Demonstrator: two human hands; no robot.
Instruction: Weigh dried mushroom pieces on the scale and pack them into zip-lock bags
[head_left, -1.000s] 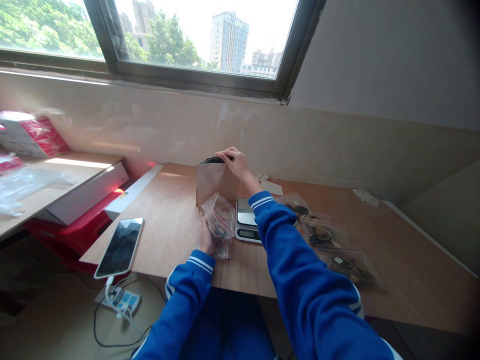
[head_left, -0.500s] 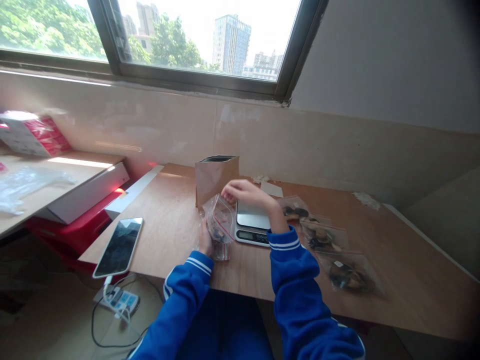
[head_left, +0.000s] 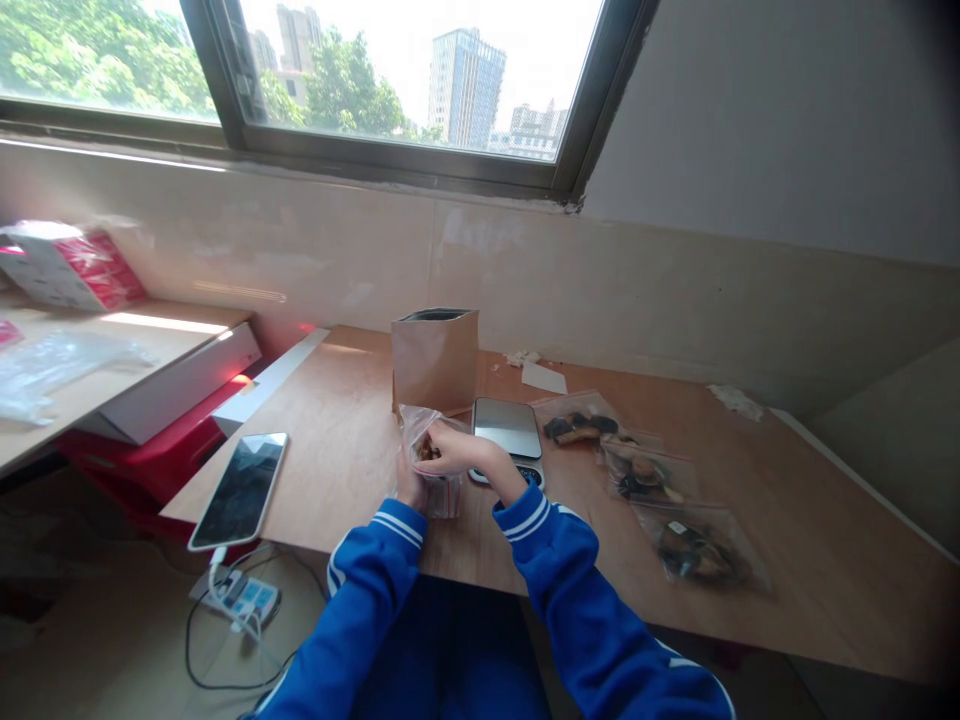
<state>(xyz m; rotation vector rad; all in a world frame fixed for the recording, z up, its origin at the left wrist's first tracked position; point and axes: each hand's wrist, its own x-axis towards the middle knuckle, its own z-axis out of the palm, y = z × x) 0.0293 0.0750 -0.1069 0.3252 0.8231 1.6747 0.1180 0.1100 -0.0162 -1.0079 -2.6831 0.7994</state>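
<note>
Head view, looking forward and down at a wooden table [head_left: 330, 470] beneath a window. The left hand [head_left: 410, 487] held a clear zip bag [head_left: 414, 425] in a narrow grip around its lower part, with the bag upright above the table and close to the person's body. The plastic was crumpled and see-through, and a flat tail of it with a reddish edge hung below the hand. Small brown pieces [head_left: 428, 451] showed near the top of the bag, just under its open mouth.

The right hand [head_left: 459, 448] lay across that mouth, with its fingers [head_left: 436, 438] curved down toward the pieces. Its grip looked narrow and loose, but I could not tell whether it pinched anything. Both sleeves were blue with white stripes at the cuffs.

Just beyond the grip stood a brown paper pouch [head_left: 435, 362], upright and open, with a dark lining at its mouth. Just to the right of the grip lay a digital scale [head_left: 507, 425], its front partly hidden by the right wrist. Farther right, three flat zip bags [head_left: 645, 475] lay in a rough diagonal line, holding dark and tan pieces. Left of the grip, a phone [head_left: 238, 492] lay on the table, its cable running down to a power strip [head_left: 240, 600] on the floor.
</note>
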